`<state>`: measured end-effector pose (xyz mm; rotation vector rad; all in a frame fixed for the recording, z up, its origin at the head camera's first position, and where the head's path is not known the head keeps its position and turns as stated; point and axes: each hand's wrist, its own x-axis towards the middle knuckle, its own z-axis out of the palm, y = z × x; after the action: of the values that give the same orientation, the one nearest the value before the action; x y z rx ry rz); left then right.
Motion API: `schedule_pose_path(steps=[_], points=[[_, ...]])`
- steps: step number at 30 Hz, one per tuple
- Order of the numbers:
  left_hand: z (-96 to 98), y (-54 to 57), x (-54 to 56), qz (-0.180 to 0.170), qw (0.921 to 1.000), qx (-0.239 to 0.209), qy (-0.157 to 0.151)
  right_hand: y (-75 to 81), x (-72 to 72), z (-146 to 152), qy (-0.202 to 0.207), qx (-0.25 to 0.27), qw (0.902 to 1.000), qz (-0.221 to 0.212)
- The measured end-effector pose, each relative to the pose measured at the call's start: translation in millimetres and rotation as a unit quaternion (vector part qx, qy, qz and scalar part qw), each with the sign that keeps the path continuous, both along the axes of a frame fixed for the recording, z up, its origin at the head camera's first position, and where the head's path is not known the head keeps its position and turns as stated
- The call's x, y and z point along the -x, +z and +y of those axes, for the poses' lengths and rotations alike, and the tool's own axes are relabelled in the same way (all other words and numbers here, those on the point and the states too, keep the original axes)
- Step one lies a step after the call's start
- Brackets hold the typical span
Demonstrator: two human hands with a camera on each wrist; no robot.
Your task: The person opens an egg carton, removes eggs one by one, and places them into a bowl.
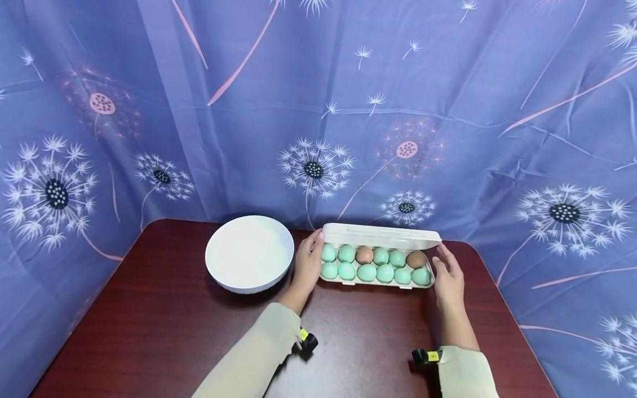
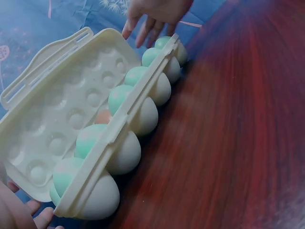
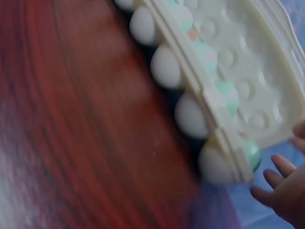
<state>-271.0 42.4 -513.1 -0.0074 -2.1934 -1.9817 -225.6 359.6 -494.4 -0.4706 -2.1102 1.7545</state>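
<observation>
A long cream plastic egg carton (image 1: 348,283) lies on the table, its hinged lid (image 1: 380,235) raised and leaning back. Two rows of eggs fill its cups: mostly pale green eggs (image 1: 366,272), plus two brown eggs (image 1: 365,255). At the carton's left end is my left hand (image 1: 307,265), fingertips at the lid's left corner. My right hand (image 1: 450,282) is at the other end, fingers extended towards the lid's right corner. In the right wrist view the right fingers (image 3: 274,179) are spread beside the tray's end. Below the tray, its rounded white cups (image 2: 125,152) show.
Left of the carton stands a wide white bowl (image 1: 250,254), close beside my left forearm. The dark red-brown wooden table (image 1: 368,342) ends at the back against a blue dandelion-patterned curtain (image 1: 239,138). Small black devices (image 1: 308,341) are strapped at both wrists.
</observation>
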Motion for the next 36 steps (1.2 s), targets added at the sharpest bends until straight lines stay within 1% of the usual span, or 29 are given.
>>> schedule_pose_path(steps=[3, 6, 8, 10, 14, 17, 19, 22, 25, 28, 30, 36], points=[[0.7, -1.3, 3.2, 0.003, 1.0, -0.006, -0.002, -8.4, 0.8, 9.4, 0.046, 0.018, 0.9988, -0.007], [1.5, -3.3, 4.9, 0.01, 0.9999, -0.009, -0.008, -15.1, 1.9, 17.3, 0.099, 0.038, 0.9941, -0.021], [1.3, -5.3, 5.4, 0.013, 0.9998, -0.001, -0.015, -19.1, 3.1, 20.3, 0.126, 0.037, 0.9909, -0.029], [1.4, -7.5, 5.6, 0.01, 0.9995, 0.002, -0.031, -22.2, 4.7, 22.5, 0.143, 0.024, 0.9889, -0.029], [0.9, -10.8, 3.0, -0.015, 0.9978, 0.03, -0.056, -24.8, 6.5, 24.5, 0.152, -0.015, 0.9875, -0.037], [0.1, -11.6, 0.0, -0.027, 0.9964, 0.051, -0.063, -24.7, 7.0, 23.8, 0.154, -0.035, 0.986, -0.054], [-0.7, -11.7, -1.4, -0.028, 0.9962, 0.048, -0.067, -23.6, 6.8, 22.5, 0.152, -0.046, 0.9849, -0.068], [-1.5, -11.2, -3.5, -0.035, 0.996, 0.038, -0.073, -21.2, 5.6, 19.7, 0.148, -0.038, 0.9848, -0.082], [-1.6, -9.8, -6.6, -0.038, 0.9963, 0.026, -0.073, -17.9, 2.7, 14.8, 0.147, -0.018, 0.9859, -0.077], [-0.8, -9.7, -8.5, -0.038, 0.9964, 0.025, -0.071, -17.3, 0.0, 10.1, 0.151, -0.003, 0.9863, -0.067], [-0.6, -10.3, -10.1, -0.04, 0.9965, 0.028, -0.068, -19.8, -1.0, 7.9, 0.153, -0.007, 0.9861, -0.065], [-3.3, -11.1, -15.9, -0.049, 0.9968, 0.034, -0.053, -34.1, 0.9, 5.5, 0.157, -0.025, 0.9847, -0.071]])
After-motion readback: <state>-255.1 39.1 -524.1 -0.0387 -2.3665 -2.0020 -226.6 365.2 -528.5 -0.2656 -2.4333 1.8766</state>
